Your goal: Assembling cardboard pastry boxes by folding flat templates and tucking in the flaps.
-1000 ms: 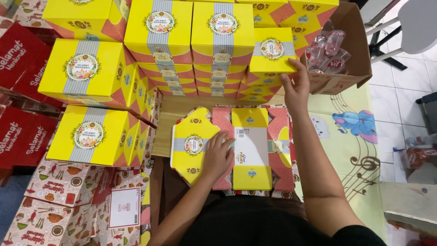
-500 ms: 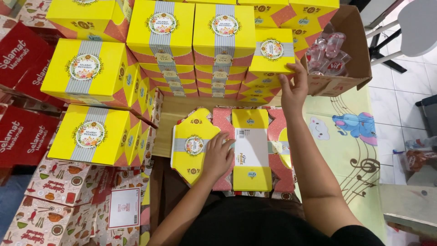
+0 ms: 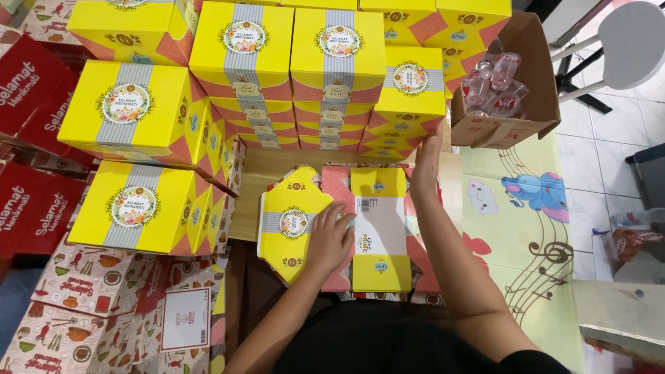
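- Flattened yellow cardboard box blank with pink corners and a round floral label (image 3: 294, 225) lies on the low wooden work surface (image 3: 267, 173), directly before the person.
- Left hand (image 3: 331, 239): open, palm pressing flat on the blank's right portion.
- Right hand (image 3: 426, 163): open, fingers extended, resting against the stack of assembled yellow boxes (image 3: 409, 93).
- Judgement: folding stage; the blank needs raising into shape.
- Brown carton of clear plastic cups (image 3: 495, 83) stands at the far right.

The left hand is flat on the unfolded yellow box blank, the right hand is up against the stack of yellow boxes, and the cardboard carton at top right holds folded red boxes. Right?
Not quite. In the head view the cardboard carton holds clear plastic cups, not red boxes. The rest stands: left hand flat on the box blank, right hand against the yellow stack.
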